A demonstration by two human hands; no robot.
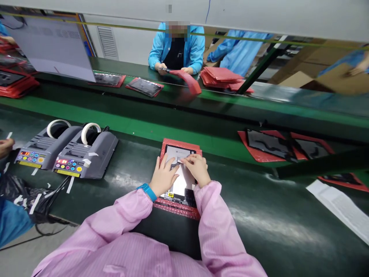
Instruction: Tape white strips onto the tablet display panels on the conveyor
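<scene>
A flat tablet-sized panel (pixel 181 181) with a silvery back and a dark frame lies on red bubble wrap (pixel 178 210) on the bench before me. Spread over its left part, my left hand (pixel 165 175) rests with fingers apart; a blue band circles that wrist. My right hand (pixel 196 167) is over the panel's upper right, thumb and fingers pinched together. At those fingertips shows a small pale piece (pixel 180 159), perhaps tape, near the left fingers. Small circuit parts and a yellow mark sit along the panel's lower edge.
Two grey tape dispensers (pixel 98 154) stand to the left, with tape strips around them. Panels on red wrap (pixel 269 144) and a white paper sheet (pixel 340 209) lie right. Across the bench, a person in blue (pixel 176 50) handles red wrap. Another person's hand (pixel 6 147) is far left.
</scene>
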